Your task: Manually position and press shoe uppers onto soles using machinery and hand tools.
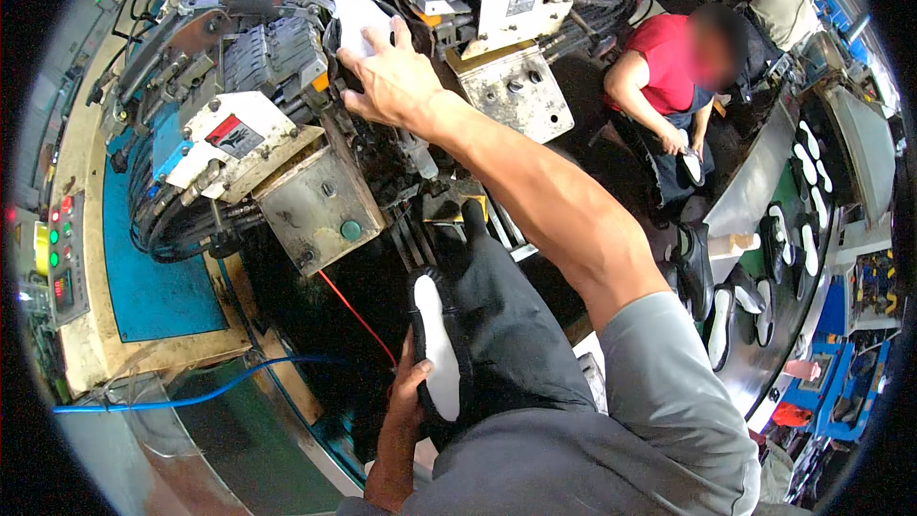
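R hand (396,76), upper ctr: fingers spread on white-soled shoe (358,11) in shoe-making machine (315,210). L hand (409,384), lower ctr, grips 2nd shoe (440,349). Blue crate (838,363), lower R, holds bits (too small to tell).

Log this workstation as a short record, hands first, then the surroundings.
Left hand: holding a black shoe with a white sole-shaped face
Right hand: spread over a white sole-shaped piece at the machine
Co-worker: red top, holding another shoe
Worktop: at right, carrying several shoes
Control panel: at left, lit buttons
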`<move>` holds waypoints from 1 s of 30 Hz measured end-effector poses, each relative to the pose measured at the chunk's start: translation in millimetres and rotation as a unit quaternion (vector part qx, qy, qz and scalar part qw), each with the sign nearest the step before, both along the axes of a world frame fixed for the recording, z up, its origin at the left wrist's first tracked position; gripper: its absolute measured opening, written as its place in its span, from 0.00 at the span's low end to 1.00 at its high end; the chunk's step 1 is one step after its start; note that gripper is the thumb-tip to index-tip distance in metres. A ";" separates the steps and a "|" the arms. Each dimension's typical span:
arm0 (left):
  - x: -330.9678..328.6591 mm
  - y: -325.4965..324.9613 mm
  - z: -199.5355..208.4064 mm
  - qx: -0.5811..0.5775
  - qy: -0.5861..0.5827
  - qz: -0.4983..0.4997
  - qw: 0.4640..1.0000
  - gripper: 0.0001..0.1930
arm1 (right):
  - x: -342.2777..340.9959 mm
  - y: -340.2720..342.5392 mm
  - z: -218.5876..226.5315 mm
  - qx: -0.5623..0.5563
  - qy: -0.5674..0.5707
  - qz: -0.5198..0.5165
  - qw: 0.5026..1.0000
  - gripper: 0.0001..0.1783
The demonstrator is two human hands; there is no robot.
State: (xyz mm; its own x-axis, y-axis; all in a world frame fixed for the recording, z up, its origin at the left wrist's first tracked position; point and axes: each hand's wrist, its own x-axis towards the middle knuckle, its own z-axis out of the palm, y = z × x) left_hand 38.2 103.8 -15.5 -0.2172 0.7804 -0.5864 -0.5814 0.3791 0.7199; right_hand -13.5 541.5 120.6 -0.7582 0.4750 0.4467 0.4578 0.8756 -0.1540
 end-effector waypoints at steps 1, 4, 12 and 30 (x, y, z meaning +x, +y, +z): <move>0.7 5.0 -0.4 -0.022 -0.007 0.001 1.000 0.58 | -3.2 7.9 -0.5 -0.011 0.001 0.009 1.000 0.39; -6.5 21.0 -5.2 -0.019 0.030 -0.034 0.999 0.58 | -3.5 -0.6 11.4 -0.027 0.004 0.005 1.000 0.39; -7.3 38.8 -14.3 0.072 0.052 -0.064 0.994 0.55 | -10.2 -18.7 50.4 -0.012 -0.023 -0.022 0.999 0.37; 6.0 -108.5 -55.1 0.109 -0.094 0.308 0.940 0.39 | 288.6 -248.8 -246.9 -0.275 -0.070 -0.081 0.955 0.34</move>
